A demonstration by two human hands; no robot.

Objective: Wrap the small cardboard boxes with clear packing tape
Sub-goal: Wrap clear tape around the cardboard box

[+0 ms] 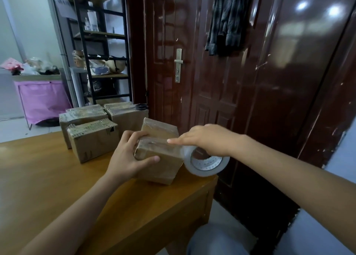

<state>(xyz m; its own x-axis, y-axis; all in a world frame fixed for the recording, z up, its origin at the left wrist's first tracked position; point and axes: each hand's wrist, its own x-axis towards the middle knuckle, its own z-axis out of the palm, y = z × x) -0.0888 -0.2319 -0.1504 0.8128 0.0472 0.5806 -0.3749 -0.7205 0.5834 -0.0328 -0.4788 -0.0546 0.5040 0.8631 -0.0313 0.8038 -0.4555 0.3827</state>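
Note:
A small cardboard box stands near the right edge of the wooden table. My left hand grips its left top corner, thumb on the front face and fingers over the top. My right hand holds a roll of clear packing tape at the box's right side, with its fingers through the core and the index finger stretched flat along the top front edge. A strip of tape runs from the roll onto the box. A second box sits right behind it.
Several taped cardboard boxes are stacked at the table's far side, with black scissors on top of the back one. A dark brown door stands close behind the table. A metal shelf rack and a pink hamper are at the left.

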